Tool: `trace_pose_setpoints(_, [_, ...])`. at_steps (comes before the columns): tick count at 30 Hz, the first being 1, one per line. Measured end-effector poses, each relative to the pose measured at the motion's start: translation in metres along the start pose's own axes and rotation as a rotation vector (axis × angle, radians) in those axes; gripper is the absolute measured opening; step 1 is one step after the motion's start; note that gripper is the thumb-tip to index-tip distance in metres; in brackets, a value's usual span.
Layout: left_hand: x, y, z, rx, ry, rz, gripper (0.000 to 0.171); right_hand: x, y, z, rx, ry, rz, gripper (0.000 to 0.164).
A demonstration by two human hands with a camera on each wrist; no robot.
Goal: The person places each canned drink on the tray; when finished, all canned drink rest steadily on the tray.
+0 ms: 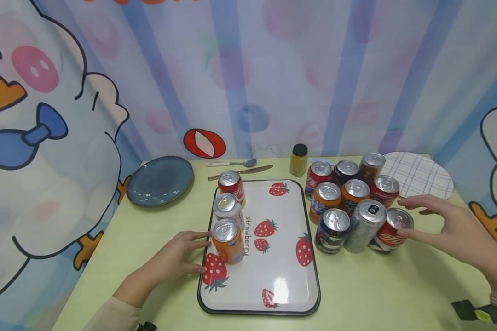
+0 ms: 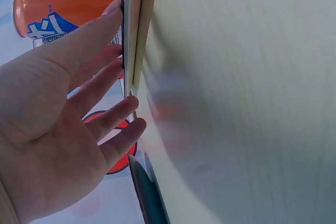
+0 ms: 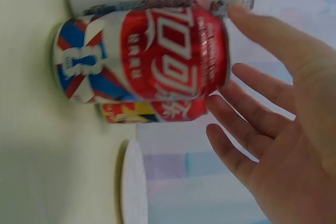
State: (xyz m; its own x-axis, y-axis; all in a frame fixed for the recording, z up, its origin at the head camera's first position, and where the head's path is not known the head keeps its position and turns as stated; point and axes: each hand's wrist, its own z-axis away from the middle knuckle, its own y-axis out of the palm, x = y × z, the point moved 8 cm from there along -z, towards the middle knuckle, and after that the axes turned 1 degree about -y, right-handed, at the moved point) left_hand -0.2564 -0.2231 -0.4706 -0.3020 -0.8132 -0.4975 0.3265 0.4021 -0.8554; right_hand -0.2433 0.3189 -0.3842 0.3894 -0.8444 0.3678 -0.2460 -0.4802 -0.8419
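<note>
My left hand (image 1: 171, 257) is at the left rim of a white strawberry-print tray (image 1: 269, 271), fingers extended and spread beside an orange soda can (image 1: 229, 248). That can stands in a column on the tray with a white can (image 1: 234, 214) and a red can (image 1: 232, 187). To the right, my right hand (image 1: 455, 230) surrounds the top of a red cola can (image 1: 386, 241) with loosely spread fingers. The right wrist view shows the cola can (image 3: 173, 56) upright against its neighbours, the thumb close to its rim; whether skin touches it I cannot tell.
Several more cans, among them a tall silver can (image 1: 358, 232) and a dark can (image 1: 331, 236), crowd the tray's right side. Behind lie a knife (image 1: 252, 171), a spoon (image 1: 248, 162) and a yellow jar (image 1: 299, 163). A blue plate (image 1: 161, 181) and a checked round mat (image 1: 422, 172) flank them.
</note>
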Motion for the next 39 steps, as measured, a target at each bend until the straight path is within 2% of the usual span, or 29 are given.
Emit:
trace_pose_setpoints(4, [0.001, 0.0, 0.001, -0.007, 0.0, 0.0, 0.061, -0.011, 0.011, 0.005, 0.035, 0.002, -0.081, 0.073])
trace_pose_setpoints(8, [0.002, 0.0, 0.002, -0.009, -0.014, 0.01, 0.061, -0.016, 0.019, 0.005, 0.041, 0.026, -0.136, 0.075])
trace_pose_setpoints(15, [0.004, 0.002, 0.001, -0.003, -0.017, 0.009, 0.062, -0.015, 0.019, 0.006, 0.002, 0.035, -0.136, 0.068])
trace_pose_setpoints(22, [0.006, 0.004, 0.002, 0.005, -0.022, 0.02, 0.063, -0.006, 0.014, 0.018, 0.051, -0.003, -0.116, 0.069])
trace_pose_setpoints(26, [0.005, 0.004, 0.001, 0.005, -0.019, 0.022, 0.063, 0.014, 0.007, 0.029, 0.081, -0.088, -0.12, 0.076])
trace_pose_setpoints(31, [0.004, 0.002, 0.0, 0.0, -0.013, 0.015, 0.064, 0.054, 0.006, 0.032, 0.14, -0.19, -0.2, 0.079])
trace_pose_setpoints(34, [0.003, 0.001, 0.0, -0.003, -0.002, 0.006, 0.063, 0.084, 0.007, 0.029, 0.129, -0.276, -0.247, 0.082])
trace_pose_setpoints(39, [0.003, 0.001, -0.001, -0.004, 0.006, -0.008, 0.064, 0.129, 0.016, 0.019, 0.066, -0.399, -0.357, 0.087])
